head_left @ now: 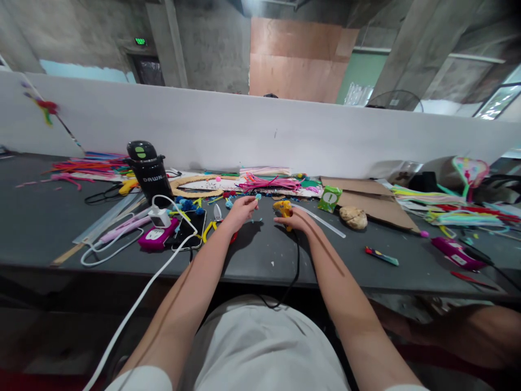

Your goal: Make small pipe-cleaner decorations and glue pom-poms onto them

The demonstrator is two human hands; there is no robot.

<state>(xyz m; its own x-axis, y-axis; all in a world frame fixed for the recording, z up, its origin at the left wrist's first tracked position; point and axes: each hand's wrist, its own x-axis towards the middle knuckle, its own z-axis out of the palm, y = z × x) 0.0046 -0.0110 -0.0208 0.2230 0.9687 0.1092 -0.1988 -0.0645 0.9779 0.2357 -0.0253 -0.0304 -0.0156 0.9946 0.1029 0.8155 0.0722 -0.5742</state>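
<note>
Left hand (243,210) pinches a small pale-blue fuzzy tuft (258,197) as right hand (295,218) grips a yellow plastic glue gun (284,207).
The tuft, nearly closed upon at the fingertips, looks light, soft and easily crushed, best taken by its edge; the gun, just right of it, looks stiff, best held by its handle, around which the fingers curl. Well left of both grips stands a lidded black bottle (148,172), near right a small green-and-white packet (330,199); their contents are hidden.
</note>
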